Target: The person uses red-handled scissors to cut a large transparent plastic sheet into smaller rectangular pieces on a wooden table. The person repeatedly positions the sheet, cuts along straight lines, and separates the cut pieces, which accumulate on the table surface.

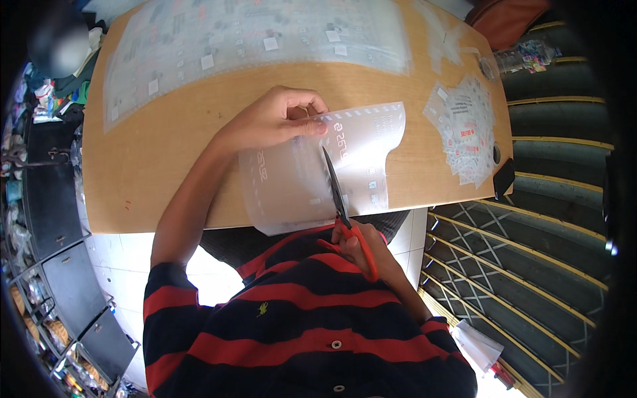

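My left hand (288, 119) pinches the far edge of a clear printed plastic sheet (285, 179) between thumb and fingers. The sheet hangs partly over the table's near edge, bent and reflecting light. My right hand (365, 249) grips the red handles of a pair of scissors (337, 189), near my body. The dark blades lie along the middle of the sheet and point away from me toward my left thumb. Glare on the plastic hides how far any cut runs.
Larger printed clear sheets (252, 40) cover the far side of the wooden table (166, 166). Cut printed pieces (464, 132) lie piled at the right, near clear offcuts (441, 40) and a plastic bottle (524, 60). A slatted metal gate (531, 199) stands right, dark drawers (79, 285) left.
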